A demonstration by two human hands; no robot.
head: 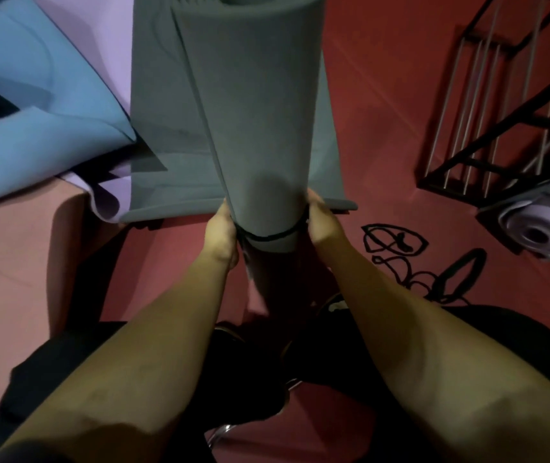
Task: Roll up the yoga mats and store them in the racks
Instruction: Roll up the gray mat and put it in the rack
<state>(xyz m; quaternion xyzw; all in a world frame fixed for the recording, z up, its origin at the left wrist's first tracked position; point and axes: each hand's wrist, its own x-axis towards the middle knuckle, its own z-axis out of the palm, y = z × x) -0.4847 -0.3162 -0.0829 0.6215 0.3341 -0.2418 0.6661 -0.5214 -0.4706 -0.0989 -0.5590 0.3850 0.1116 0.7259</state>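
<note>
Left hand (222, 228) and right hand (322, 222) clamped around upright rolled grey yoga mat (250, 128), beside black elastic band (267, 236); band slipping off could unroll it.

Hands (267, 225) around rolled grey mat (253, 111)

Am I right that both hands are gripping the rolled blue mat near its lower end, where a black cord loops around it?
Not quite: the rolled mat is grey, not blue. The head view shows the left hand and right hand gripping it near its lower end, where the black cord loops around it. The blue mat lies unrolled to the left.
</note>
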